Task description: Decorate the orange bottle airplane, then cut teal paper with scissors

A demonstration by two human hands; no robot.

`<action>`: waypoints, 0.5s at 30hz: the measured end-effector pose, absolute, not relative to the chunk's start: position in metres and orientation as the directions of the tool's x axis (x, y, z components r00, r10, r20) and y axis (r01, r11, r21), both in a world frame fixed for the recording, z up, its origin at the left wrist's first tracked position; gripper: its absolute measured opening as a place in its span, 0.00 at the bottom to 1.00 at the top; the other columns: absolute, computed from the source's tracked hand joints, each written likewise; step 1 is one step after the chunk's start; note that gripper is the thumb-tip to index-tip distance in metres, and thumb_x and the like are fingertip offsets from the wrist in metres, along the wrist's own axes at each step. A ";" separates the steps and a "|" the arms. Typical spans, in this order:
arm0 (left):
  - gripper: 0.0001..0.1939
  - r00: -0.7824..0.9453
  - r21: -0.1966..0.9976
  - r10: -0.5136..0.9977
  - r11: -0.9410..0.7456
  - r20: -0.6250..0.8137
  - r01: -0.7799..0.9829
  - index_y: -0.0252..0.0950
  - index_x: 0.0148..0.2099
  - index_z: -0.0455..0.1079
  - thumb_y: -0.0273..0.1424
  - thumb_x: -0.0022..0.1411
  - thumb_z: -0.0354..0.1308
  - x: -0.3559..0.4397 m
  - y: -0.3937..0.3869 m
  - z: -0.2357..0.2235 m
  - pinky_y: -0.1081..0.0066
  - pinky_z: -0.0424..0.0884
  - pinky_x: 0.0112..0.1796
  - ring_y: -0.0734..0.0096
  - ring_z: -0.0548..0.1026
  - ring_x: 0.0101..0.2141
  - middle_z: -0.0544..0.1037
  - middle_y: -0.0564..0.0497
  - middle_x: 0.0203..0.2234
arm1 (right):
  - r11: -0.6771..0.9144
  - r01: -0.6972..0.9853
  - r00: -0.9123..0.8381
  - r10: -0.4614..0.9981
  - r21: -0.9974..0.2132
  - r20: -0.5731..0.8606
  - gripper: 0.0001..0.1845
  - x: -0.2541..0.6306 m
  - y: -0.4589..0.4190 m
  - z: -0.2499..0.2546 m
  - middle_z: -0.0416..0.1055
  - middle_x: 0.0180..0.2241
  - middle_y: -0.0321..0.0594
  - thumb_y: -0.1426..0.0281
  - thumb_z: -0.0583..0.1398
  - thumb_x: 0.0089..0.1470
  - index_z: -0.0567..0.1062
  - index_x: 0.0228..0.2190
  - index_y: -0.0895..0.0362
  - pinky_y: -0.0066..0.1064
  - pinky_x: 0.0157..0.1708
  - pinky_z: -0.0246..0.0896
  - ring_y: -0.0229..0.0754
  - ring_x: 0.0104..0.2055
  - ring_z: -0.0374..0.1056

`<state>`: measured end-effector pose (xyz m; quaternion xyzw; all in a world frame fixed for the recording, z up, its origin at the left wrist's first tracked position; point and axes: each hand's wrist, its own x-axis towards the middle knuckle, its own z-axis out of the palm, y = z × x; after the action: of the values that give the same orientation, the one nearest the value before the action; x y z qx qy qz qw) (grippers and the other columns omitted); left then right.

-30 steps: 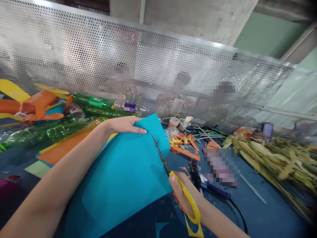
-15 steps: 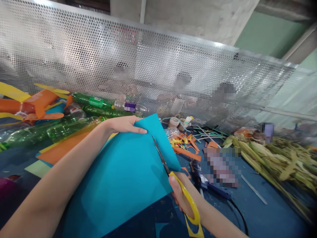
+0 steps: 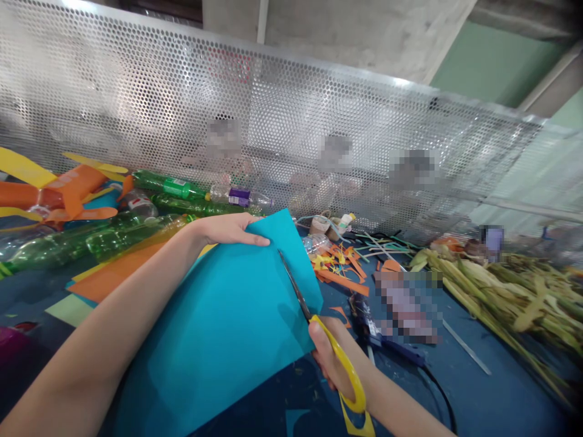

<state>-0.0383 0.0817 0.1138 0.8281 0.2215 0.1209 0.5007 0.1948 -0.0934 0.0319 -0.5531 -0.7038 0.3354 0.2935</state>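
Note:
A large sheet of blue paper (image 3: 218, 328) is held up in front of me. My left hand (image 3: 232, 229) pinches its far edge, thumb on top and the other fingers hidden behind the sheet. In my right hand (image 3: 334, 349) is a pair of scissors (image 3: 344, 370) with yellow handles, my fingers wrapped through them. The dark blades lie along the right part of the sheet, tips pointing at my left thumb. Orange and yellow paper scraps (image 3: 344, 267) lie just beyond the sheet's right edge.
Green plastic bottles (image 3: 118, 237) and orange-yellow paper shapes (image 3: 68, 188) lie at left. A dark blue glue gun (image 3: 364, 318) with a black cord is right of my hand. Dried corn husks (image 3: 505, 297) cover the far right. A perforated metal panel (image 3: 273, 115) stands behind the table.
The sheet's right edge has shifted a little leftward and curls more by the blades. My right hand and the scissors have moved very slightly left. My left hand stays put.

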 end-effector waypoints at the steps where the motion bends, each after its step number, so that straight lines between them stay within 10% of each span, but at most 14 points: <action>1: 0.19 0.872 0.882 0.488 -0.396 -0.031 0.253 0.39 0.49 0.71 0.42 0.58 0.58 -0.039 0.082 0.114 0.69 0.71 0.42 0.64 0.75 0.42 0.75 0.51 0.47 | 0.157 0.582 -0.209 0.977 -0.798 0.040 0.30 0.194 -0.094 0.031 0.50 0.13 0.30 0.42 0.42 0.53 0.57 0.18 0.54 0.26 0.14 0.45 0.34 0.17 0.52; 10: 0.40 0.840 0.734 0.492 -0.654 0.227 0.185 0.50 0.66 0.42 0.39 0.57 0.60 -0.036 0.077 0.120 0.65 0.54 0.57 0.58 0.50 0.62 0.44 0.54 0.65 | 0.010 0.537 -0.150 0.985 -0.843 -0.084 0.29 0.192 -0.097 0.025 0.51 0.12 0.28 0.42 0.43 0.53 0.55 0.19 0.53 0.24 0.10 0.47 0.32 0.11 0.51; 15: 0.32 0.877 0.747 0.445 -0.642 0.180 0.173 0.49 0.64 0.51 0.39 0.60 0.57 -0.036 0.078 0.121 0.66 0.59 0.54 0.60 0.58 0.59 0.55 0.53 0.62 | 0.029 0.547 -0.229 0.966 -0.837 -0.117 0.31 0.194 -0.096 0.033 0.57 0.12 0.32 0.42 0.38 0.54 0.57 0.19 0.54 0.25 0.13 0.52 0.35 0.14 0.59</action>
<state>-0.0364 0.0783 0.1205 0.8886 0.1739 0.1765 0.3859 0.1944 -0.0959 0.0330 -0.5651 -0.6695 0.4077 0.2570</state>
